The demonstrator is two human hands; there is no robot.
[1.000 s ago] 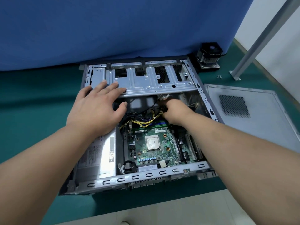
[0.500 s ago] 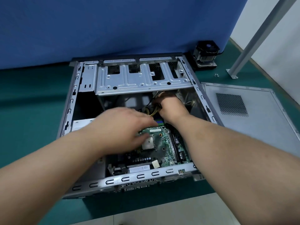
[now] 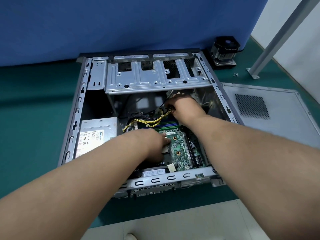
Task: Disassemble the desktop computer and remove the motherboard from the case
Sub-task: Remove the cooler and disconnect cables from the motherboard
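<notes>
An open grey computer case (image 3: 74,122) lies on a green mat, with a green motherboard (image 3: 181,148) inside at its near right. My left hand (image 3: 149,144) rests flat on the board over the processor socket, fingers pointing right. My right hand (image 3: 183,108) reaches deeper into the case and grips the end of a yellow and black cable bundle (image 3: 150,122) near the board's far edge. Its fingertips are hidden behind the hand. The bundle runs left toward the silver power supply (image 3: 97,134).
A metal drive cage (image 3: 155,78) spans the far side of the case. The removed side panel (image 3: 270,118) lies to the right. A black cooler fan (image 3: 225,52) and small screws (image 3: 236,74) sit at the back right, beside a grey metal post (image 3: 277,37). A blue curtain hangs behind.
My left hand left the drive cage and came down onto the motherboard over the socket. My right hand stayed on the cable bundle. The view shifted slightly.
</notes>
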